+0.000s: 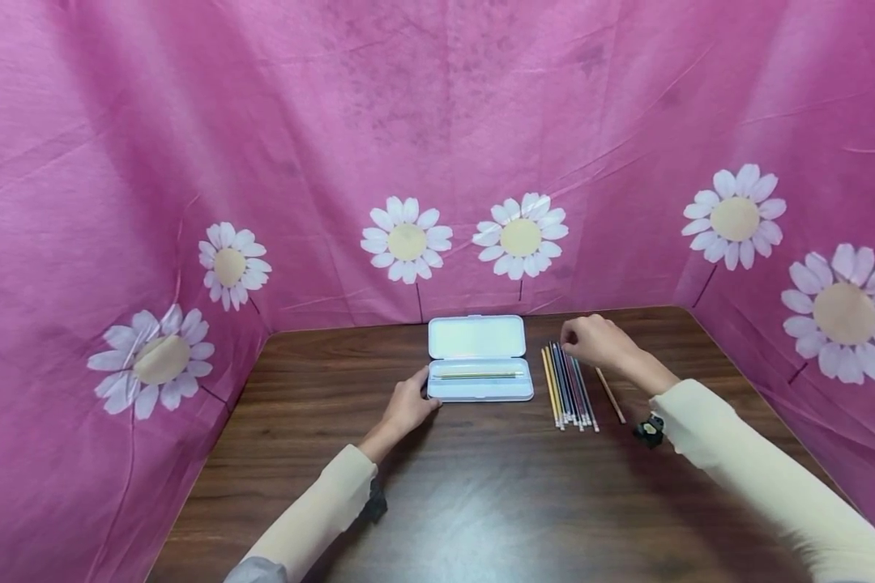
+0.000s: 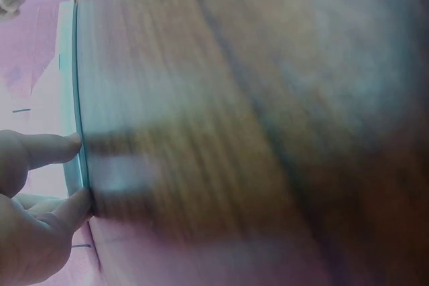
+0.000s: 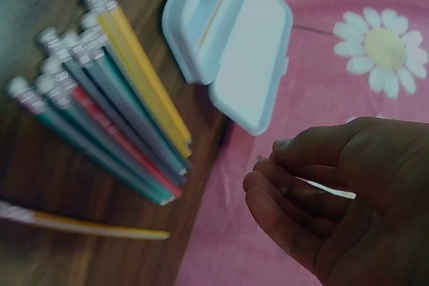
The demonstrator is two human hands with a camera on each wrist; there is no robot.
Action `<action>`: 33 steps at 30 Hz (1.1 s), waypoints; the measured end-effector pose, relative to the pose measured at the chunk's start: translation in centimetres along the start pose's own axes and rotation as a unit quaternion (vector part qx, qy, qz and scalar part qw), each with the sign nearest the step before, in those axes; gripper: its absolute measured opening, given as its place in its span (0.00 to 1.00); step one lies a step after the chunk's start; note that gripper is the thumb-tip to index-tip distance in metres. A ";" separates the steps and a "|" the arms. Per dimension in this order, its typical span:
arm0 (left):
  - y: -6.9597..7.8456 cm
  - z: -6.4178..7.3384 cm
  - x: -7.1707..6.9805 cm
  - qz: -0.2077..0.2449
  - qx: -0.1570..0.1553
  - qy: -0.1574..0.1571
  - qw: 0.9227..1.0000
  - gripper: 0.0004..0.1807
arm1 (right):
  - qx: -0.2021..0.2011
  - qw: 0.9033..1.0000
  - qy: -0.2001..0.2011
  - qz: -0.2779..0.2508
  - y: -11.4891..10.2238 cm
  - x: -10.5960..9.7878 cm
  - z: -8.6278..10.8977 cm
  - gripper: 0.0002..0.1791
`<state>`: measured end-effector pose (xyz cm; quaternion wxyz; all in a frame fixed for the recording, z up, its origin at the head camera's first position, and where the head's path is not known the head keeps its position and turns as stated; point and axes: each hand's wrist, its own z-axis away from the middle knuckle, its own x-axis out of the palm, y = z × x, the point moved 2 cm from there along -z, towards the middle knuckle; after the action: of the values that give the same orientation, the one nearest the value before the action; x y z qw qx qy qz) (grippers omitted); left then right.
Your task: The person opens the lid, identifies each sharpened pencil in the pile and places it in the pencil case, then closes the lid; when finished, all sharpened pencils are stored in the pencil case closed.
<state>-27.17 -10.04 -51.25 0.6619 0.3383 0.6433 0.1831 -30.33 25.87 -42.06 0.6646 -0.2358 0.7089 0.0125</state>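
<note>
A white pencil case point(image 1: 481, 395) lies with its lid point(image 1: 476, 337) raised toward the back. A yellowish pencil point(image 1: 474, 376) rests lengthwise inside it. My left hand point(image 1: 406, 405) holds the case at its left front corner, thumb along the front edge; the left wrist view shows the fingertips point(image 2: 72, 144) against its side. To the right of the case lies a bundle of pencils point(image 3: 110, 98), yellow, dark, red and green, eraser ends toward me. Above their far ends is my right hand point(image 1: 595, 340), fingers loosely bent, with nothing visible in them.
One separate pencil point(image 1: 611, 397) lies right of the bundle, under the right forearm. The dark wooden table point(image 1: 452, 494) ends at a pink cloth point(image 1: 437, 121) with daisies, which rises at the back and both sides.
</note>
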 end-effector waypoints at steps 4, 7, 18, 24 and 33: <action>0.1 0.1 -0.1 0.002 0.003 0.002 1.000 0.41 | 0.020 1.000 -0.007 -0.006 1.5 0.6 1.3 0.04; 0.2 0.0 -0.2 -0.002 0.007 0.001 1.000 0.41 | 0.034 0.999 -0.011 -0.010 2.6 1.3 2.0 0.03; 0.1 0.1 -0.2 -0.004 0.018 -0.001 1.000 0.40 | 0.082 0.995 -0.036 -0.044 3.9 4.3 3.2 0.04; 0.0 0.1 -0.1 -0.004 0.022 0.001 1.000 0.40 | 0.079 0.996 -0.004 -0.033 8.8 9.1 1.8 0.06; -0.1 0.1 -0.2 -0.003 0.021 0.000 1.000 0.41 | 0.128 0.990 -0.032 -0.051 7.5 8.4 2.6 0.03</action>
<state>-27.14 -10.19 -51.18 0.6553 0.3504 0.6480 0.1673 -30.63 30.77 -52.51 0.7112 -0.1837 0.6704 -0.1050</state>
